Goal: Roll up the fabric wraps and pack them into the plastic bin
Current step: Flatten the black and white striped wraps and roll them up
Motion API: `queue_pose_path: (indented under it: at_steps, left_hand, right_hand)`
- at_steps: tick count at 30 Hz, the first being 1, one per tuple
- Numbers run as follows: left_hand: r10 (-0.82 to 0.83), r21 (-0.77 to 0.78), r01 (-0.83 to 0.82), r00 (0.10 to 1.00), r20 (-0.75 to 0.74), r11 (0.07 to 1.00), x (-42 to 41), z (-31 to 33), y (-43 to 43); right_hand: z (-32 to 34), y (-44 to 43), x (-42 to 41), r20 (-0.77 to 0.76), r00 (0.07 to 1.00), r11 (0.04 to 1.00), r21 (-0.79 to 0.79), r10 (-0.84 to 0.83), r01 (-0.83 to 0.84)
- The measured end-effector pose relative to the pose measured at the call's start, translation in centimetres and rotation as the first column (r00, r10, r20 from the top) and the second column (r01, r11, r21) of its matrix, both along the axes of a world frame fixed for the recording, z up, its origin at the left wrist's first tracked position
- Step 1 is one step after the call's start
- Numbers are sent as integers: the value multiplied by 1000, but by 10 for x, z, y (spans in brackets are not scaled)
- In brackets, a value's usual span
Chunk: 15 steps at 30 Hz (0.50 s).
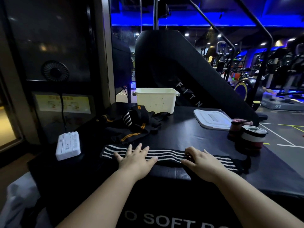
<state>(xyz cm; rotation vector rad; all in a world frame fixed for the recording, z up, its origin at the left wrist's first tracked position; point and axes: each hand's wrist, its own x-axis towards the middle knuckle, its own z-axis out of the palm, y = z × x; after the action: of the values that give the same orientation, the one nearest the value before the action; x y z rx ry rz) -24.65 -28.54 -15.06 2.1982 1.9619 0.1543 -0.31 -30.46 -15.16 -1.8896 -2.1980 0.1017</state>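
Observation:
A black wrap with white stripes (pixel 167 154) lies stretched flat across the near edge of the black padded box. My left hand (pixel 135 157) presses on its left part with straight, spread fingers. My right hand (pixel 199 159) rests on its right part, fingertips curled against the fabric. Behind them lies a heap of black wraps with orange and white stripes (pixel 131 124). The cream plastic bin (pixel 156 100) stands open at the back. Two rolled wraps (pixel 246 134) stand at the right edge.
The bin's white lid (pixel 213 119) lies flat to the right of the bin. A white power bank (pixel 68 145) sits at the left, with a small fan (pixel 55 70) above it. A black stair machine (pixel 181 66) rises behind the box.

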Motion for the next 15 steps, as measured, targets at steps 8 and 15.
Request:
queue_pose_path:
  at_steps: [8, 15]
  left_hand:
    - [55, -41, -56, 998, -23, 998, -25, 3, 14]
    - [100, -57, -102, 995, -26, 993, -28, 5, 24]
  right_hand:
    - [1, 2, 1, 137, 990, 993, -114, 39, -23]
    - [5, 4, 0, 117, 992, 991, -131, 43, -27]
